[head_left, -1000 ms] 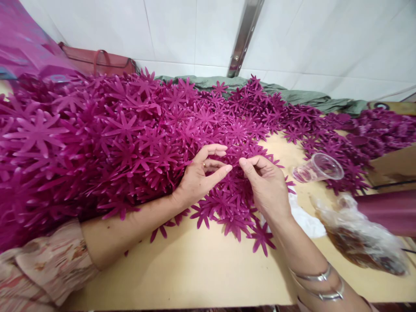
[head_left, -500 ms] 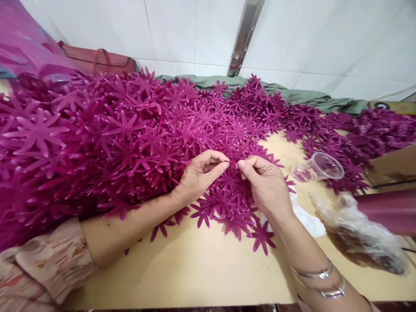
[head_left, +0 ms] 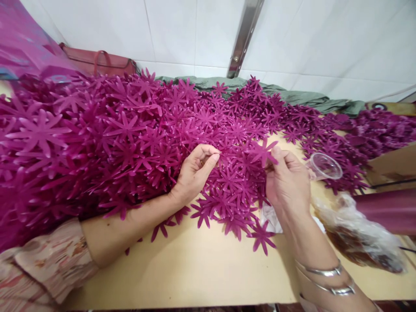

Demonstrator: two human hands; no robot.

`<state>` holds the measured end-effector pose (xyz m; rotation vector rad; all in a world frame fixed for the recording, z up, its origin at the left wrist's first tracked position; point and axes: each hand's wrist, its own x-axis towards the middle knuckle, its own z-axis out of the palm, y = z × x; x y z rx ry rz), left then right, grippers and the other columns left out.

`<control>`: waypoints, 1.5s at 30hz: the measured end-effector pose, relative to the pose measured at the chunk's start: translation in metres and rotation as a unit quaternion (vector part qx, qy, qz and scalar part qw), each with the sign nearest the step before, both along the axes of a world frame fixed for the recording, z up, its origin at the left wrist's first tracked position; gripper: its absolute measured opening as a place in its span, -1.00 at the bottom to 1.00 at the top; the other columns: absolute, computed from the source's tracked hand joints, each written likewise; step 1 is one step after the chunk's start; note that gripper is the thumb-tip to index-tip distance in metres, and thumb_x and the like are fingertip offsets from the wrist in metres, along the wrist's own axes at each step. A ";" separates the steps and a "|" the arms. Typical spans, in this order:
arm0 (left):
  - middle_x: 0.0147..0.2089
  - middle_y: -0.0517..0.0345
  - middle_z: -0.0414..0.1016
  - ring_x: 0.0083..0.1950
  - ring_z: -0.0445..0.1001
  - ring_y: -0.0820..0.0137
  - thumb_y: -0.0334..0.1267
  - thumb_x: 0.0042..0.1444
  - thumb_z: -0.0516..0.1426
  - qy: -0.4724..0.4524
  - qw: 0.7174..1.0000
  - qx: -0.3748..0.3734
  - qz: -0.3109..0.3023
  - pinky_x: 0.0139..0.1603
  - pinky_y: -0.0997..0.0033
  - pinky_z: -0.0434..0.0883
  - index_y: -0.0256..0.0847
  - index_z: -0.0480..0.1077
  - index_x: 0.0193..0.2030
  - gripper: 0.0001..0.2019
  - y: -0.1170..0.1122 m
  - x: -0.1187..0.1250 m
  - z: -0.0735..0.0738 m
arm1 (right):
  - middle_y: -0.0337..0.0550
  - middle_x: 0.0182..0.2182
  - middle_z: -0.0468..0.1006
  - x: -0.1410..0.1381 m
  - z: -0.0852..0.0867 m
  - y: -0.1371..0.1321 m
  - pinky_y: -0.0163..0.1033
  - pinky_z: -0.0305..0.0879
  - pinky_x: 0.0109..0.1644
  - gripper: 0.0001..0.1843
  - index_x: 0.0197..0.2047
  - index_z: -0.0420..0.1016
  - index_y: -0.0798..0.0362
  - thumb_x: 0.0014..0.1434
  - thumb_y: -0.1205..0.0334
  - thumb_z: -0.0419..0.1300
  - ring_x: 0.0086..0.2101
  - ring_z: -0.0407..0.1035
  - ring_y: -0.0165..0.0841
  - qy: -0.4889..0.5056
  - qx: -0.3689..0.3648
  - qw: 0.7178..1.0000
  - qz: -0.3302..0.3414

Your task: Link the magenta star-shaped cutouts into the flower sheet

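Note:
Between the thumb and fingers of my right hand [head_left: 289, 180] is one magenta artificial flower piece [head_left: 261, 151], held by a petal tip and raised above the pile. My left hand [head_left: 196, 171] is closed in a pinch just over the heap. A thin tip seems to show at its fingertips, too small to name. Both hands are apart, with the large pile of magenta flower pieces [head_left: 130, 125] under and behind them. Several loose flower pieces [head_left: 227, 214] spread over the table below my fingers.
The pale tabletop [head_left: 182, 277] runs along the front. To the right stand a clear plastic cup [head_left: 326, 167], a plastic bag with brown contents [head_left: 360, 238] and a cardboard box [head_left: 394, 167]. A red handbag [head_left: 97, 60] and green cloth [head_left: 308, 99] lie by the wall.
My right hand has moved right, away from the left, and a flower piece now shows in its fingers. The left hand has shifted slightly left and stays pinched.

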<state>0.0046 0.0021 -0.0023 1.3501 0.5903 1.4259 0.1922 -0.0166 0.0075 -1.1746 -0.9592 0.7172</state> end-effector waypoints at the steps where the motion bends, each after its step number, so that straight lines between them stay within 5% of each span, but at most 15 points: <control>1: -0.23 0.15 0.38 -0.24 0.35 0.55 -0.22 0.25 0.21 0.004 1.000 -0.001 0.000 -0.18 0.60 0.34 -0.28 0.37 -0.16 -0.84 0.000 0.000 0.001 | -0.20 -0.39 0.23 0.001 0.001 0.001 -0.67 0.14 -0.26 -0.18 -0.20 0.06 0.34 0.02 -0.32 0.24 -0.37 0.15 -0.83 0.004 0.006 1.000 0.005; 8: -0.45 0.31 0.23 -0.47 0.20 0.61 -0.21 0.27 0.19 -0.017 0.999 -0.029 -0.008 -0.41 0.65 0.22 -0.24 0.28 -0.13 -0.81 -0.005 -0.001 0.004 | -0.15 -0.19 0.38 -0.008 0.005 -0.002 -0.54 0.37 -0.13 -0.08 -0.06 0.01 0.28 -0.06 -0.36 0.27 -0.27 0.37 -0.67 0.076 -0.029 0.989 0.124; 13: -0.08 0.03 0.48 -0.22 0.57 0.43 -0.07 0.34 0.10 -0.034 0.996 -0.064 -0.052 -0.18 0.45 0.51 -0.22 0.16 0.00 -0.70 -0.004 -0.001 0.005 | -0.01 0.03 0.37 -0.009 0.006 -0.004 -0.58 0.35 -0.14 0.00 0.06 0.08 0.25 -0.02 -0.54 0.13 -0.22 0.38 -0.69 0.073 -0.092 0.974 0.194; 17: 0.02 -0.02 0.43 -0.15 0.60 0.40 -0.09 0.30 0.18 -0.005 0.999 -0.006 -0.047 -0.20 0.49 0.53 -0.23 0.18 0.03 -0.66 -0.007 0.000 0.006 | -0.13 -0.17 0.41 -0.009 0.006 -0.004 -0.66 0.21 -0.27 -0.08 -0.01 0.11 0.29 -0.17 -0.23 0.38 -0.39 0.26 -0.80 0.042 -0.074 0.990 0.116; 22: 0.07 -0.06 0.45 0.01 0.55 0.38 -0.29 0.35 0.12 0.089 0.986 0.135 -0.034 0.03 0.40 0.52 -0.25 0.33 0.04 -0.82 -0.022 -0.005 0.010 | -0.16 -0.25 0.38 -0.005 0.005 -0.004 -0.66 0.23 -0.26 -0.23 -0.03 0.15 0.29 -0.01 -0.19 0.29 -0.40 0.25 -0.81 -0.019 0.005 1.000 0.013; 27: -0.07 0.01 0.53 0.01 0.51 0.41 -0.40 0.28 0.15 0.272 0.887 0.366 -0.074 0.13 0.45 0.47 -0.33 0.43 -0.06 -0.88 -0.029 -0.006 0.009 | -0.11 -0.19 0.37 0.005 0.007 -0.004 -0.68 0.26 -0.19 -0.33 0.01 0.22 0.29 0.14 -0.16 0.20 -0.31 0.28 -0.81 -0.097 0.033 0.994 -0.041; 31: 0.26 -0.03 0.42 0.37 0.30 0.20 -0.32 0.37 0.07 0.404 0.770 0.492 -0.053 0.48 0.13 0.21 -0.36 0.37 0.21 -0.67 -0.027 -0.003 0.000 | -0.07 -0.12 0.38 0.023 0.006 -0.001 -0.67 0.22 -0.12 -0.39 0.03 0.33 0.31 0.19 -0.11 0.15 -0.25 0.27 -0.82 -0.198 0.014 0.977 -0.078; 34: 0.47 0.03 0.15 0.51 0.04 0.07 -0.25 0.39 0.04 0.517 0.705 0.485 0.024 0.52 -0.17 0.01 -0.24 0.23 0.38 -0.55 -0.023 -0.005 -0.006 | -0.10 -0.03 0.38 0.033 -0.002 0.003 -0.53 0.22 0.11 -0.48 0.08 0.45 0.23 0.22 0.00 0.11 -0.12 0.26 -0.74 -0.308 -0.045 0.947 -0.082; 37: 0.52 -0.03 0.00 0.54 -0.06 -0.01 -0.16 0.37 0.08 0.581 0.683 0.433 0.092 0.49 -0.27 -0.01 -0.15 0.13 0.46 -0.45 -0.015 -0.008 -0.007 | -0.14 0.11 0.31 0.032 -0.010 0.007 -0.21 0.02 0.42 -0.38 0.23 0.45 0.07 0.13 0.03 0.22 0.11 0.16 -0.52 -0.367 -0.098 0.923 -0.058; 39: 0.51 -0.08 0.03 0.52 -0.01 -0.04 -0.11 0.36 0.10 0.597 0.684 0.401 0.123 0.46 -0.28 0.03 -0.10 0.13 0.47 -0.42 -0.010 -0.008 -0.007 | -0.14 0.15 0.27 0.026 -0.012 0.008 -0.07 -0.09 0.45 -0.26 0.30 0.40 0.03 0.04 0.08 0.31 0.15 0.07 -0.42 -0.380 -0.135 0.915 -0.031; 42: 0.34 -0.09 0.29 0.37 0.24 0.09 -0.19 0.38 0.05 0.610 0.687 0.367 0.146 0.44 -0.12 0.15 -0.11 0.16 0.45 -0.48 -0.005 -0.008 -0.007 | -0.19 0.11 0.30 0.013 -0.008 0.004 -0.09 -0.09 0.40 -0.42 0.23 0.45 0.00 0.11 0.27 0.21 0.11 0.06 -0.47 -0.400 -0.156 0.903 -0.010; 45: 0.08 -0.04 0.44 0.12 0.39 0.24 -0.39 0.38 -0.03 0.629 0.680 0.343 0.158 0.31 0.10 0.32 -0.22 0.19 0.43 -0.51 -0.001 -0.008 -0.010 | -0.21 0.02 0.36 -0.002 -0.004 -0.006 -0.25 0.00 0.30 -0.57 0.11 0.53 0.02 0.20 0.34 0.07 0.04 0.09 -0.59 -0.410 -0.098 0.907 -0.014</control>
